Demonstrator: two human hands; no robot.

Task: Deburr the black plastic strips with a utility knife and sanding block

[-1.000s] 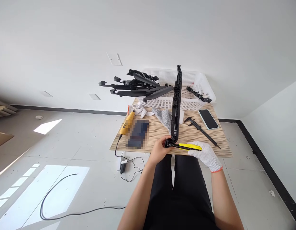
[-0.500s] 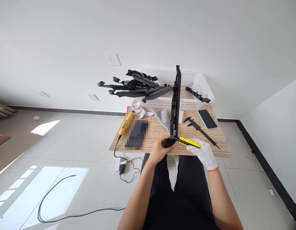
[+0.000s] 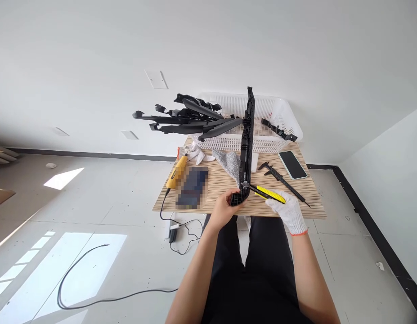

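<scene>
My bare left hand [image 3: 224,208] is closed round the near end of a long black plastic trim piece [image 3: 248,139], which stretches away from me over the table and the basket's front rim. My right hand [image 3: 289,211], in a white knit glove with an orange cuff, grips what looks like a yellow-and-black utility knife [image 3: 271,194]. Its slim dark front end meets the trim piece just beyond my left fingers; the exact tip is too small to make out. A grey cloth [image 3: 228,164] lies left of the piece, and a black caliper [image 3: 284,182] lies right of it.
A white plastic basket [image 3: 225,145] at the back holds several black trim pieces [image 3: 191,121], many jutting out leftward. On the wooden table [image 3: 225,180] lie a yellow corded power tool [image 3: 176,173], a white glove [image 3: 196,154], a blurred dark item [image 3: 193,186] and a phone [image 3: 292,165].
The knife's front end has moved slightly farther along the trim piece, away from me. My right hand has shifted a little to the right; my left hand keeps its hold.
</scene>
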